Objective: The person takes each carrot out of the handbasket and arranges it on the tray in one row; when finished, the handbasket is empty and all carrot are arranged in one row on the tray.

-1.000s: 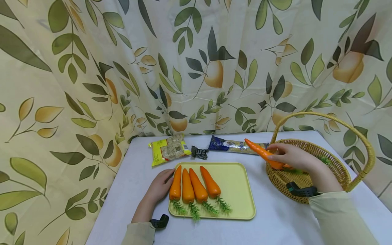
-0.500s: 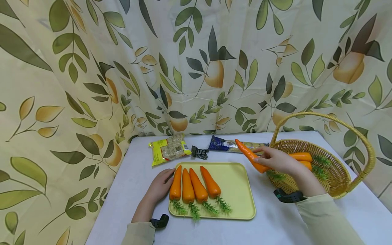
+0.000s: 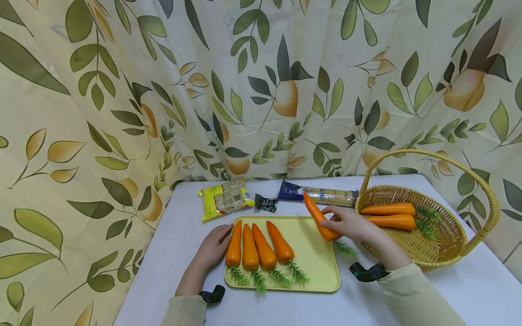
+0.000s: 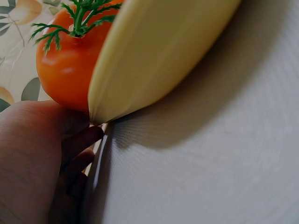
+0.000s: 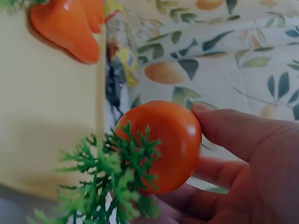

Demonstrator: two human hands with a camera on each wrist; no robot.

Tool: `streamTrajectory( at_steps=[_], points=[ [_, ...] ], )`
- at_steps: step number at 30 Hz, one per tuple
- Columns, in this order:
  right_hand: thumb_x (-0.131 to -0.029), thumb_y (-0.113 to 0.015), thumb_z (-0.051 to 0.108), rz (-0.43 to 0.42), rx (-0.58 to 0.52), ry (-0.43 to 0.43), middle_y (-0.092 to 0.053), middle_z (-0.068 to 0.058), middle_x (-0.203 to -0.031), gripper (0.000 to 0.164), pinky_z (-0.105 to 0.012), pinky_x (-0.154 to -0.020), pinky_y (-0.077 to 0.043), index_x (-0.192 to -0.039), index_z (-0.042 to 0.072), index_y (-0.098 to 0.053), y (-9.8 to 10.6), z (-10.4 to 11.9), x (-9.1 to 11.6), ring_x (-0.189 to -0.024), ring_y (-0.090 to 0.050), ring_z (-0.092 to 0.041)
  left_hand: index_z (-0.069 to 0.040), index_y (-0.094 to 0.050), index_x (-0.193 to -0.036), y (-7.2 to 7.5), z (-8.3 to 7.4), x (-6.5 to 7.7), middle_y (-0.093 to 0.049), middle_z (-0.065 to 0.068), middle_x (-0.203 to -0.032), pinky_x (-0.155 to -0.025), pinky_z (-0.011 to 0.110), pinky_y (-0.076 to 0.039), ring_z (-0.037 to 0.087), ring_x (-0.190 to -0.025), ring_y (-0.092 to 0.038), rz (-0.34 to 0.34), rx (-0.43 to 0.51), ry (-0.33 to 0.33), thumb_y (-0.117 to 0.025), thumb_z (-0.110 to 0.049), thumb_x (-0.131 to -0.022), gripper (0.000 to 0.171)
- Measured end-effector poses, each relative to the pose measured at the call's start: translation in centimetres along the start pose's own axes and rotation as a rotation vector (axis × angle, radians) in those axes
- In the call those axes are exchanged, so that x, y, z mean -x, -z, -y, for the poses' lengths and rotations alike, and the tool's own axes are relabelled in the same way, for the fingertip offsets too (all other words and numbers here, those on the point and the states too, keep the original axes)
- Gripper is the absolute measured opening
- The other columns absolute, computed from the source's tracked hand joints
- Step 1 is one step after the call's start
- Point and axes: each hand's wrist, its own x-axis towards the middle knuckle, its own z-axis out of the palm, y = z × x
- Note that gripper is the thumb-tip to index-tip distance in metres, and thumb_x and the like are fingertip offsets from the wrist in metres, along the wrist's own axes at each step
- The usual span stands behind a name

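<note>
A carrot (image 3: 321,218) with green fronds is pinched between the thumb and fingers of my right hand (image 3: 350,224), over the right part of a pale yellow tray (image 3: 314,271). Its root end shows close up in the right wrist view, fronds hanging toward the tray. Several carrots (image 3: 264,248) lie side by side on the tray's left half, tips pointing away from me. My left hand (image 3: 214,246) holds the tray's left edge beside the outermost carrot (image 4: 65,74); in the left wrist view its fingertips curl at the rim.
A wicker basket (image 3: 460,235) with a tall handle stands on the right, holding two carrots (image 3: 389,215). Behind the tray lie a yellow food packet (image 3: 226,199), a small black packet (image 3: 266,203) and a long blue-and-clear packet (image 3: 326,194). A patterned curtain hangs behind the table.
My right hand has lifted the carrot out of the basket and carried it left to the tray. Two carrots in the basket have come into sight. My left hand stays at the tray's edge.
</note>
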Motion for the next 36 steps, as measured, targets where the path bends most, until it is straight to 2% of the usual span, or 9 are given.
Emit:
streamTrajectory(
  at_steps=[14, 23, 26, 36],
  points=[
    [-0.096, -0.064, 0.035, 0.036, -0.086, -0.021, -0.067, -0.009, -0.09, 0.052, -0.034, -0.063, -0.06, -0.137, 0.006, -0.05, -5.0, 0.5, -1.1, -0.075, -0.066, -0.017, -0.025, -0.049, -0.147, 0.0, 0.1, 0.0, -0.051, 0.002, -0.149, -0.118, 0.052, -0.034, 0.026, -0.142, -0.042, 0.007, 0.001, 0.013, -0.051, -0.034, -0.103, 0.044],
    [-0.095, -0.064, 0.037, -0.007, -0.001, -0.024, -0.067, -0.005, -0.085, 0.046, -0.03, -0.061, -0.049, -0.13, 0.008, -0.057, -7.1, 1.0, -1.8, -0.072, -0.06, -0.016, -0.026, -0.049, -0.147, -0.1, 0.1, 0.0, -0.05, 0.002, -0.149, -0.118, 0.053, -0.034, 0.026, -0.142, -0.042, 0.002, -0.005, 0.016, -0.05, -0.034, -0.103, 0.044],
    [-0.095, -0.064, 0.037, -0.012, 0.008, -0.009, -0.066, -0.004, -0.082, 0.045, -0.029, -0.061, -0.048, -0.128, 0.007, -0.058, -7.7, 1.1, -1.9, -0.07, -0.059, -0.016, -0.026, -0.049, -0.147, -0.1, 0.1, 0.0, -0.05, 0.002, -0.149, -0.118, 0.053, -0.034, 0.026, -0.142, -0.042, 0.004, -0.003, 0.017, -0.05, -0.034, -0.104, 0.044],
    [-0.095, -0.065, 0.035, -0.031, 0.004, -0.034, -0.065, -0.003, -0.082, 0.043, -0.029, -0.062, -0.048, -0.128, 0.009, -0.058, -8.9, 1.5, -1.9, -0.071, -0.059, -0.016, -0.024, -0.049, -0.147, 0.0, 0.2, -0.1, -0.05, 0.003, -0.149, -0.117, 0.053, -0.035, 0.028, -0.142, -0.042, 0.006, -0.01, 0.001, -0.05, -0.033, -0.104, 0.044]
  ],
)
